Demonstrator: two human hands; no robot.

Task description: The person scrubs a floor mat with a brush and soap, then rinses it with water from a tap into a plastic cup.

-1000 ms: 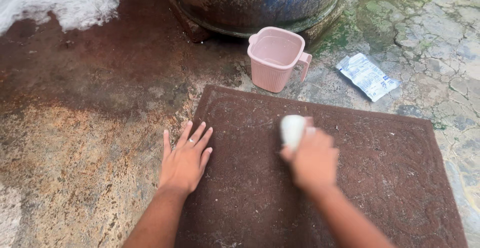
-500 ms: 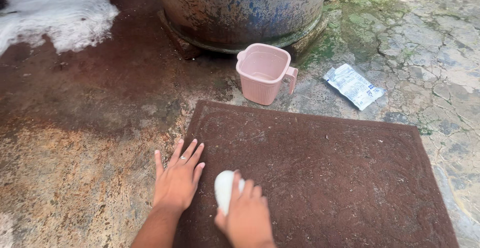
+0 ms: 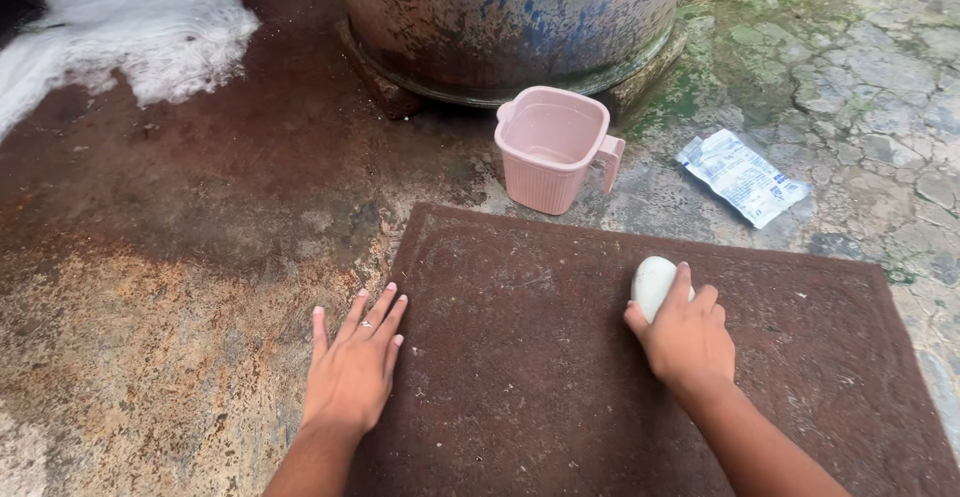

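Observation:
A dark brown doormat (image 3: 560,357) lies flat on the wet ground. My right hand (image 3: 685,337) grips a white bar of soap (image 3: 651,284) and presses it on the mat's upper right part. My left hand (image 3: 352,372) rests flat with fingers spread on the mat's left edge, a ring on one finger. It holds nothing.
A pink plastic jug (image 3: 553,147) stands just beyond the mat. A large rusty blue drum (image 3: 510,17) rises behind it. A white plastic sachet (image 3: 742,177) lies on cracked stone at right. White foam (image 3: 120,42) spreads at the far left.
My right hand has slid the soap from the mat's left side, beside my left hand, across to the right. My left hand has stayed in place.

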